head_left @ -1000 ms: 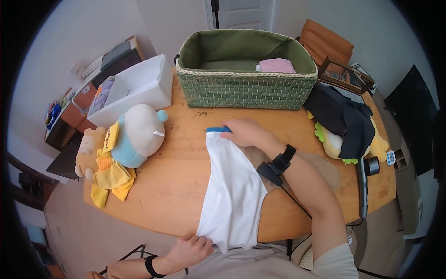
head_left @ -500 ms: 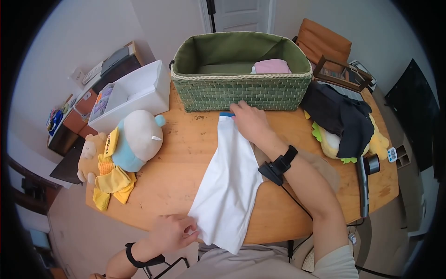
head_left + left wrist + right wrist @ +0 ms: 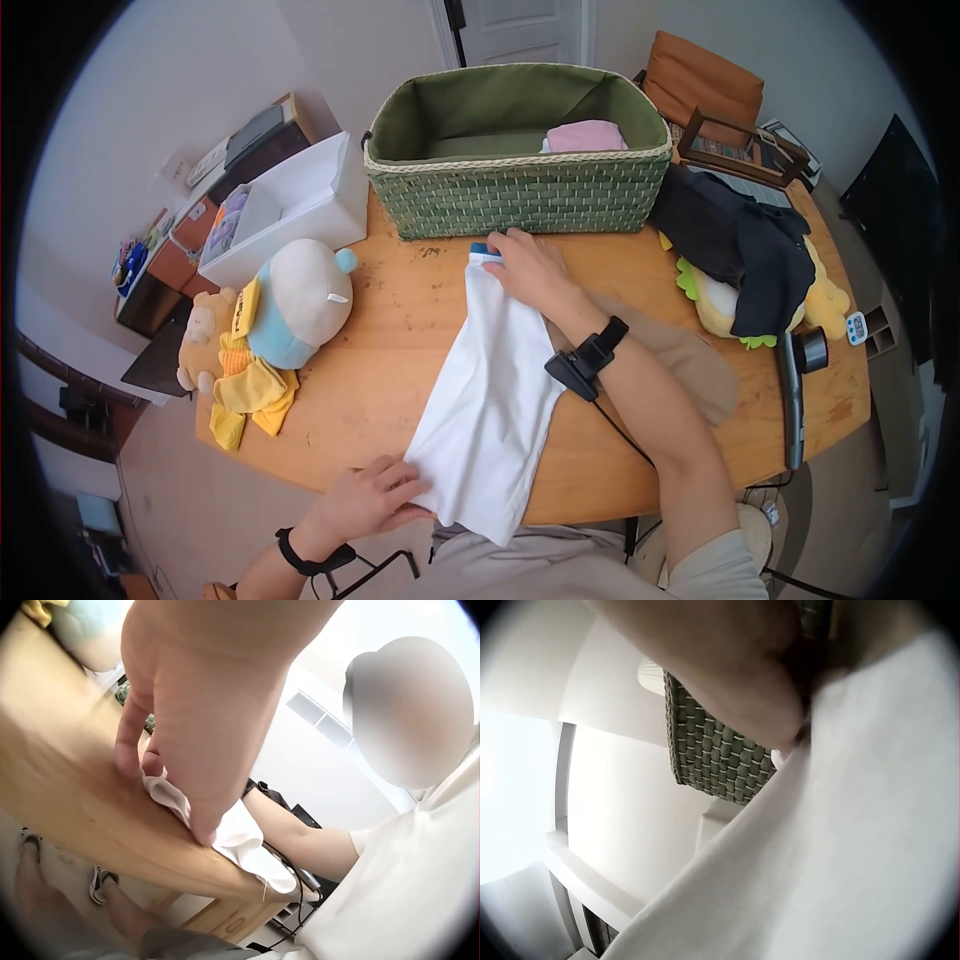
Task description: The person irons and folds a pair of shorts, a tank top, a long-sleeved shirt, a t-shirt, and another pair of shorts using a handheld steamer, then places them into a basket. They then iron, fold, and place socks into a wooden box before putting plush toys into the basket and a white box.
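A white cloth garment (image 3: pixel 485 390) with a blue band (image 3: pixel 485 250) at its far end lies lengthwise on the table, its near end hanging over the front edge. My right hand (image 3: pixel 527 268) pinches the blue-banded end, close in front of the green basket (image 3: pixel 520 195). At the near left edge of the cloth, my left hand (image 3: pixel 365 500) touches it with fingers spread. The left wrist view shows the thumb and fingers apart on the white cloth (image 3: pixel 238 832), which is lightly ridged between them. Under my right forearm lies a tan cloth (image 3: pixel 670 355), partly covered.
A folded pink cloth (image 3: pixel 587 136) sits in the basket. On the left are a white box (image 3: pixel 290 230), a blue-and-white plush toy (image 3: pixel 305 300), a tan plush toy (image 3: pixel 205 325) and yellow cloths (image 3: pixel 250 390). Black cloth (image 3: pixel 745 245) covers plush toys at right, near a grey handheld device (image 3: pixel 793 400).
My right hand has carried the blue-banded end away from me, towards the basket. My left hand has let go of the near end, moved up and left, and spread its fingers at the cloth's edge.
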A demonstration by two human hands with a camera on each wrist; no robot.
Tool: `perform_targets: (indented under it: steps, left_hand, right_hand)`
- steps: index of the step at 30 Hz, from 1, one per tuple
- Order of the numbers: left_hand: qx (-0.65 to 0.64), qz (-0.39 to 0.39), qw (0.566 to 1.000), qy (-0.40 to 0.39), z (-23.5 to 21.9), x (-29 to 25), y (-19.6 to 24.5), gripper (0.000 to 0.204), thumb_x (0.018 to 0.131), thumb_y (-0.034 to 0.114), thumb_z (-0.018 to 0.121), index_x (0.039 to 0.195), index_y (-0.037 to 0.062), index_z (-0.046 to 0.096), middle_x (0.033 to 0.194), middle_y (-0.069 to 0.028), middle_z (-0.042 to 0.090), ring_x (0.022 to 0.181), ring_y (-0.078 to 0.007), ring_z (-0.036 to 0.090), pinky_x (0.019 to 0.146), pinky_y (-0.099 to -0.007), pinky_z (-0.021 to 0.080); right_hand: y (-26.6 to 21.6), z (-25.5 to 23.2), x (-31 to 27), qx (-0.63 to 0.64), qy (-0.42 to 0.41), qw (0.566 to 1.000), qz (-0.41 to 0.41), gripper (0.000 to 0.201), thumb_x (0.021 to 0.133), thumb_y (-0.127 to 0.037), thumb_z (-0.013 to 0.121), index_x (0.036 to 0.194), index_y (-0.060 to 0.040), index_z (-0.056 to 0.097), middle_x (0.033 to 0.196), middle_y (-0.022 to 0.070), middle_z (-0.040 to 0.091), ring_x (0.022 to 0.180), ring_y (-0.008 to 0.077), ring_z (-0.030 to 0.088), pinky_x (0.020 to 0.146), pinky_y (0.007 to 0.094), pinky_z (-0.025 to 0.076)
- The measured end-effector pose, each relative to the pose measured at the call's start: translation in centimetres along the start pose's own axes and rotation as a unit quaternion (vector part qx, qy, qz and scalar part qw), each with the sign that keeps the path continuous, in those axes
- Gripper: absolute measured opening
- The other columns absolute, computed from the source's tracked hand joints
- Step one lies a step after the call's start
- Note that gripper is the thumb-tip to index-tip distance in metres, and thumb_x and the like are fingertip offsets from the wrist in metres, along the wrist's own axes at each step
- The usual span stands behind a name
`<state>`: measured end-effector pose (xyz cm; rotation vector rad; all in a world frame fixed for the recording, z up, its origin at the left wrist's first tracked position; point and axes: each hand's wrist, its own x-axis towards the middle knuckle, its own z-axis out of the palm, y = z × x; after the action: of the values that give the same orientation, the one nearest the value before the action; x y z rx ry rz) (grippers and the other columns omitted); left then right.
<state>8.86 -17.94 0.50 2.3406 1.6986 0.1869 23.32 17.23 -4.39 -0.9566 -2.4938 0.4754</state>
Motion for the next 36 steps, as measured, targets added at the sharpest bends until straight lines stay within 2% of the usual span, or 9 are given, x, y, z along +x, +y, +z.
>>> perform_targets:
  steps: [5, 10, 13, 21, 23, 29, 31, 35, 36]
  left_hand:
    - [0.058, 0.042, 0.997, 0.033, 1.4, -1.4, -1.6, 0.019, 0.086, 0.027, 0.077, 0.097, 0.0165, 0.066, 0.089, 0.0024, 0.064, 0.077, -0.0168, 0.065, 0.054, -0.032, 0.05]
    - [-0.13, -0.058, 0.975, 0.172, 1.5, -5.3, -1.3, 0.022, 0.08, 0.018, 0.081, 0.089, 0.0135, 0.061, 0.069, -0.0015, 0.059, 0.061, -0.0199, 0.061, 0.052, -0.0335, 0.047]
    - [-0.025, -0.016, 0.982, 0.188, 2.0, -5.6, -1.3, 0.019, 0.077, 0.013, 0.078, 0.079, 0.0121, 0.059, 0.067, -0.0015, 0.058, 0.06, -0.0208, 0.059, 0.051, -0.0317, 0.046]
    - [-0.057, 0.003, 0.996, 0.071, -1.6, -0.7, -1.1, 0.019, 0.075, 0.02, 0.076, 0.074, 0.012, 0.059, 0.066, -0.001, 0.055, 0.06, -0.0219, 0.059, 0.054, -0.0349, 0.048]
    - [-0.085, 0.0, 0.993, 0.085, -2.8, 1.2, -0.5, 0.021, 0.076, 0.024, 0.076, 0.074, 0.0123, 0.059, 0.067, -0.0008, 0.056, 0.062, -0.0222, 0.06, 0.056, -0.0357, 0.049]
    - [0.01, -0.046, 0.998, -0.046, -1.2, 2.4, -0.4, 0.026, 0.087, 0.03, 0.072, 0.075, 0.0095, 0.06, 0.07, -0.0052, 0.062, 0.067, -0.0259, 0.065, 0.055, -0.0371, 0.049]
    - [-0.143, -0.096, 0.97, -0.172, -2.5, 1.9, -0.1, 0.028, 0.09, 0.031, 0.071, 0.076, 0.0087, 0.061, 0.073, -0.0062, 0.065, 0.068, -0.026, 0.067, 0.056, -0.0374, 0.05]
    - [-0.108, -0.109, 0.967, -0.205, -3.7, 1.5, 0.4, 0.026, 0.089, 0.031, 0.072, 0.077, 0.01, 0.062, 0.073, -0.0051, 0.065, 0.066, -0.0254, 0.066, 0.057, -0.0375, 0.05]
    - [-0.109, -0.11, 0.981, -0.12, -3.9, 1.7, 0.9, 0.026, 0.089, 0.03, 0.073, 0.077, 0.0099, 0.063, 0.073, -0.0045, 0.064, 0.067, -0.0251, 0.066, 0.057, -0.0378, 0.05]
  right_hand:
    - [0.6, 0.1, 0.8, 0.144, 0.067, 0.987, 0.035, 0.021, 0.094, -0.024, 0.069, 0.103, -0.0052, 0.066, 0.109, 0.015, 0.065, 0.098, 0.0402, 0.065, 0.082, 0.0494, 0.052]
    - [0.9, 0.0, 0.6, 0.166, 0.148, 0.975, 0.014, 0.02, 0.089, -0.016, 0.074, 0.094, 0.0012, 0.065, 0.09, 0.0159, 0.064, 0.081, 0.0354, 0.062, 0.072, 0.0431, 0.05]
    - [1.1, 0.5, 1.1, 0.176, 0.148, 0.973, 0.006, 0.02, 0.088, -0.015, 0.075, 0.093, 0.0023, 0.065, 0.089, 0.0165, 0.064, 0.082, 0.0357, 0.063, 0.073, 0.0433, 0.051]
    - [-1.5, -4.6, -0.9, 0.105, 0.071, 0.992, 0.004, 0.03, 0.087, -0.015, 0.075, 0.111, 0.0001, 0.064, 0.109, 0.0187, 0.065, 0.102, 0.0376, 0.063, 0.089, 0.0453, 0.051]
    - [-2.6, -7.3, -1.6, 0.064, -0.102, 0.993, -0.015, 0.042, 0.087, -0.019, 0.075, 0.122, -0.0014, 0.061, 0.124, 0.0199, 0.061, 0.113, 0.0388, 0.061, 0.096, 0.0454, 0.049]
    - [-1.4, -2.9, -6.3, 0.099, -0.191, 0.959, -0.183, 0.063, 0.092, -0.034, 0.072, 0.144, -0.0048, 0.05, 0.146, 0.0211, 0.05, 0.138, 0.0401, 0.045, 0.113, 0.0467, 0.039]
    - [-1.0, 0.0, -7.8, 0.004, -0.165, 0.973, -0.163, 0.071, 0.093, -0.039, 0.071, 0.15, -0.0059, 0.043, 0.154, 0.0202, 0.042, 0.146, 0.0384, 0.035, 0.12, 0.0542, 0.028]
    - [-2.7, -1.3, -6.6, -0.041, -0.187, 0.969, -0.154, 0.076, 0.094, -0.047, 0.066, 0.153, -0.0064, 0.039, 0.159, 0.0195, 0.035, 0.149, 0.0384, 0.03, 0.121, 0.0595, 0.021]
    - [-3.6, -2.4, -6.0, -0.05, -0.23, 0.96, -0.152, 0.078, 0.094, -0.048, 0.066, 0.153, -0.0049, 0.039, 0.161, 0.0201, 0.033, 0.151, 0.0381, 0.027, 0.122, 0.0576, 0.022]
